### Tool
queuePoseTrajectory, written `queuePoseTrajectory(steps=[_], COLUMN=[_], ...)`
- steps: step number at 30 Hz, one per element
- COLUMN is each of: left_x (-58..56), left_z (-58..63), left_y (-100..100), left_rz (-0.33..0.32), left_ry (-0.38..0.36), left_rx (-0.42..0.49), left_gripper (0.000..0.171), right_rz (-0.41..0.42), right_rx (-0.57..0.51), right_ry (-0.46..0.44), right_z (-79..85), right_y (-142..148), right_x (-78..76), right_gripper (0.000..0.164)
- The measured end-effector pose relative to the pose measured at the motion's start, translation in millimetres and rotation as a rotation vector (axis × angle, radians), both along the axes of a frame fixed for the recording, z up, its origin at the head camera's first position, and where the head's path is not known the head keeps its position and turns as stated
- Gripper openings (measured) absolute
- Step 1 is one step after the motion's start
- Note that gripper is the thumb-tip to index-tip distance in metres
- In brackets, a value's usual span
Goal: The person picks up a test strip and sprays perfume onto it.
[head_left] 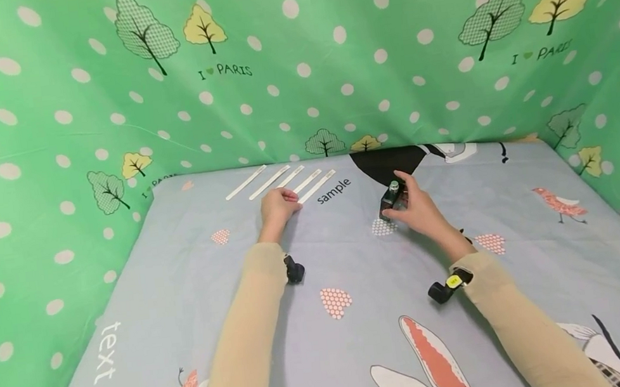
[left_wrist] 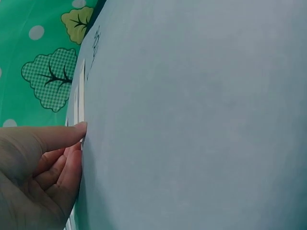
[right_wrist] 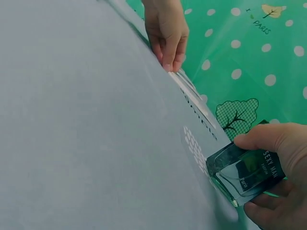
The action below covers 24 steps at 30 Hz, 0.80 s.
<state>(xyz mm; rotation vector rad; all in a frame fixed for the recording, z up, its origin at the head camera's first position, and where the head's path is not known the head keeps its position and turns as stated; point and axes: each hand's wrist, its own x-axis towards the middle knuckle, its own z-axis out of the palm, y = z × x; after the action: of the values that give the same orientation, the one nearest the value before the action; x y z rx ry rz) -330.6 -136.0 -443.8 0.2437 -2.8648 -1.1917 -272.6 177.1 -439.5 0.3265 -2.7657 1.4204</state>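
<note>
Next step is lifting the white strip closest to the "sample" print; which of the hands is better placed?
Left, I'd judge. The left hand pinches that white strip at its near end; the right hand is apart from it, occupied with the dark bottle.

Head cam bright, even; L/R wrist dimmer, softer; faint shadow on cloth (left_wrist: 192, 115).
</note>
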Motion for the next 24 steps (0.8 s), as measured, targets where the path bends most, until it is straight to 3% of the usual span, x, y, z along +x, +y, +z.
queuePoseTrajectory(steps=[9,24], left_x=[-0.6,-1.3], left_z=[1.7,-0.8], left_y=[3.5,0.6], left_rz=[0.003,-0.006], left_ry=[-0.014,-0.022], left_rx=[0.002,0.027], left_gripper=[0.019,0.015], right_rz=[-0.029,-0.089], right_rx=[-0.014,-0.07], right_ry=[-0.062,-0.061], right_z=[0.3,-4.5], right_y=[1.9,-5.0], right_x=[2.1,2.1], right_gripper=[0.09,0.084])
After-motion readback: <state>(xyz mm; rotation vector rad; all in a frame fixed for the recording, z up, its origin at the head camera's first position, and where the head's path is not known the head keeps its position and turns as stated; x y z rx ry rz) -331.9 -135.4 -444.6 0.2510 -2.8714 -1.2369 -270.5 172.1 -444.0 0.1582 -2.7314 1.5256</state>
